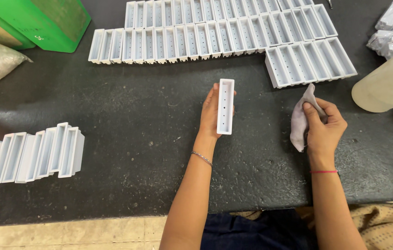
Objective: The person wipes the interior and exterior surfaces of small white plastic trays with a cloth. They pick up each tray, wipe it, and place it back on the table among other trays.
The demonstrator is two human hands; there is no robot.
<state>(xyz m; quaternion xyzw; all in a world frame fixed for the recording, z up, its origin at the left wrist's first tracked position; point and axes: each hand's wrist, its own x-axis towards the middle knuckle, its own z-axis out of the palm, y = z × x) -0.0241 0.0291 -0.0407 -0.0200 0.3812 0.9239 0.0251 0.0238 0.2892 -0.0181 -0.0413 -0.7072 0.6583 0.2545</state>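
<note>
Left to right: a row of seven white trays (34, 155) leans on edge on the black counter (127, 111). The left hand (211, 113) is closed around one white tray (225, 106), open side up, above mid-counter — apparently the wiping step. The right hand (324, 127) pinches one grey cloth (301, 120), which must next meet the tray. Finished rows (215, 32) lie behind.

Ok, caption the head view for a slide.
Left hand holds a white tray, right hand a grey cloth, above a black table lined with tray rows.
</note>
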